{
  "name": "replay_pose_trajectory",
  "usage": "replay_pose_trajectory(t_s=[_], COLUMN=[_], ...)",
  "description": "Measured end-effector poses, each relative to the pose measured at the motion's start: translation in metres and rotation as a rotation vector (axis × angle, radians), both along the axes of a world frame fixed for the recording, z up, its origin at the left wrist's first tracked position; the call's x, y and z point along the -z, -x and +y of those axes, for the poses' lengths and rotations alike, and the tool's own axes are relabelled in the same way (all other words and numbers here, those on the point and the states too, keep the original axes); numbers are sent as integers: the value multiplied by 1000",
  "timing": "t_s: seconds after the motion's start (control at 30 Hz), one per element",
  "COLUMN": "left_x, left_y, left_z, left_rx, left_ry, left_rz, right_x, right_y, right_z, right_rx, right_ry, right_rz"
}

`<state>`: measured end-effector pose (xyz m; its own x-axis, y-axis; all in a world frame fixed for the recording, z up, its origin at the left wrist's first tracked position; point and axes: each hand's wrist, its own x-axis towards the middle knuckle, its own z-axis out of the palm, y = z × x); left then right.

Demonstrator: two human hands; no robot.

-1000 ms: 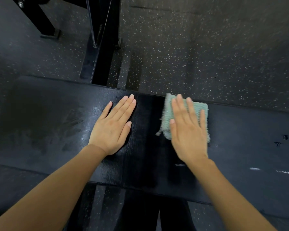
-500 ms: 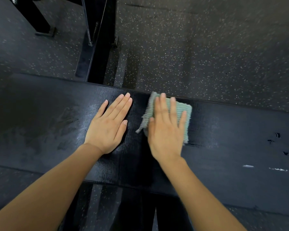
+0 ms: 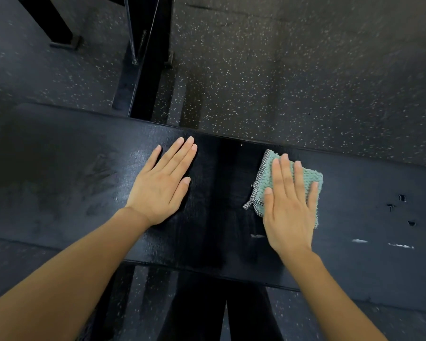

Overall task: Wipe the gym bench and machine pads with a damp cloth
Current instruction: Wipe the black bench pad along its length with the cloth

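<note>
A folded teal cloth (image 3: 308, 174), edged with a grey checked band, is laid flat on the black padded tabletop (image 3: 367, 193), near its far edge and right of centre. It is pressed down by the right hand (image 3: 289, 212), whose grip is spread flat: the fingers are straight and slightly apart across the cloth, with nothing curled round it. The left hand (image 3: 161, 188) is set palm-down on the bare tabletop, well apart from the cloth, its grip likewise flat with fingers straight and close together. Small tears (image 3: 401, 198) and pale scuffs (image 3: 359, 240) are seen in the padding further right. A black metal frame (image 3: 148, 82) is seen beyond, on speckled rubber floor (image 3: 280, 82).
</note>
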<state>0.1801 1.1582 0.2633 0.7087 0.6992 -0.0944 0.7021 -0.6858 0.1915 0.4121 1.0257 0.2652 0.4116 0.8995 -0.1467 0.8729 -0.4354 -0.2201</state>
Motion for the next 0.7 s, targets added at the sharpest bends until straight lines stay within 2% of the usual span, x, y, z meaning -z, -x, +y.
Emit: replay_pose_trajectory(t_s=[0.1, 0.17, 0.4, 0.53, 0.7], left_x=[0, 0, -2, -3, -4], left_y=[2, 3, 7, 9, 10], left_z=[-1, -3, -6, -8, -12], left_rx=[36, 55, 84, 87, 92], left_ry=[15, 23, 41, 40, 32], left_rz=[0, 0, -5, 6, 22], right_x=[0, 0, -2, -1, -1], right_y=[21, 40, 101, 82, 32], right_z=[7, 12, 18, 6, -27], right_rx=[126, 136, -106, -190, -123], right_ry=[-13, -20, -40, -15, 19], right_rz=[9, 17, 26, 35, -28])
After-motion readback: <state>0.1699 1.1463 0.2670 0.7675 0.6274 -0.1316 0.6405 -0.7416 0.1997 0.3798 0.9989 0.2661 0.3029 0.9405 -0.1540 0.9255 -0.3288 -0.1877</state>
